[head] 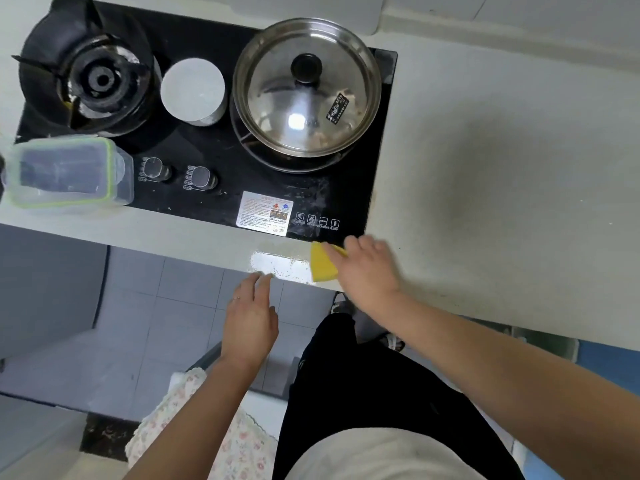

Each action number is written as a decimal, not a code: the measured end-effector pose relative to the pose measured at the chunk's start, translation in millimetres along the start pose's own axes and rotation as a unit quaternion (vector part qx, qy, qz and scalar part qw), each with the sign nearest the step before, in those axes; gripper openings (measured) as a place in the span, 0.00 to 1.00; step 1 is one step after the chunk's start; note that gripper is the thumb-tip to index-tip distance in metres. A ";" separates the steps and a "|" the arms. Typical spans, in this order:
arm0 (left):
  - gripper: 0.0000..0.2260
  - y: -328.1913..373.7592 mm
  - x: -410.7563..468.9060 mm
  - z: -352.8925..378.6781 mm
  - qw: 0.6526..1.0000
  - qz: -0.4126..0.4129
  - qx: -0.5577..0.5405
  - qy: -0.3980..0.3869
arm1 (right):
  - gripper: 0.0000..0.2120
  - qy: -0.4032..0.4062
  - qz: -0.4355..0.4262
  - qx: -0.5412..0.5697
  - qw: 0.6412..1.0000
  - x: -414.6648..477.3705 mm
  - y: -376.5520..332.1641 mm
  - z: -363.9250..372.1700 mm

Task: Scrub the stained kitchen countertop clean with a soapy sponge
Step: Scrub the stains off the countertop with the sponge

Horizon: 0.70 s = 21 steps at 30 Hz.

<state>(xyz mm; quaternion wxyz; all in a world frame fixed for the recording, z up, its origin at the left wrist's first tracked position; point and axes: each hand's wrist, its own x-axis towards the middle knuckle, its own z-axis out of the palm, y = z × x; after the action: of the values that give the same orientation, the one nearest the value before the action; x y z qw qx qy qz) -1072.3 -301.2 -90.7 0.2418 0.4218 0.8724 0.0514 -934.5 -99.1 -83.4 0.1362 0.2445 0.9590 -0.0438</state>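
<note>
My right hand (367, 268) presses a yellow sponge (323, 263) onto the pale countertop (502, 168), on the narrow front strip just below the black stove. A wet, shiny soapy patch (277, 266) lies left of the sponge. My left hand (251, 318) is empty, fingers slightly apart, with its fingertips touching the counter's front edge under that wet patch. A dull greyish stain (460, 188) spreads over the counter to the right of the stove.
The black glass stove (207, 147) holds a gas burner (100, 77), a steel pot with lid (306, 88), a round white disc (193, 90) and two knobs. A clear lidded container (65, 174) stands at the left. Tiled floor lies below the counter edge.
</note>
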 end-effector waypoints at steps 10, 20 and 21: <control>0.25 13.6 13.7 -4.4 0.999 0.039 -0.011 -0.010 | 0.36 0.026 0.099 0.062 0.993 -101.5 72.8 7.3; 0.27 25.3 23.7 -3.7 0.995 0.098 -0.022 0.013 | 0.32 0.032 0.019 0.061 0.997 -5.3 -6.4 8.5; 0.27 24.8 23.0 -2.7 0.995 0.097 -0.021 0.009 | 0.31 0.032 0.028 0.060 0.997 -14.4 5.8 9.1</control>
<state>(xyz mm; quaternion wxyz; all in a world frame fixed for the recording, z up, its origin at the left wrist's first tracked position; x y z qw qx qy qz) -1068.1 -267.5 -89.8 0.2366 0.4988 0.8282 0.0964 -917.4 -102.0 -88.2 0.0919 0.2805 0.9512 -0.0900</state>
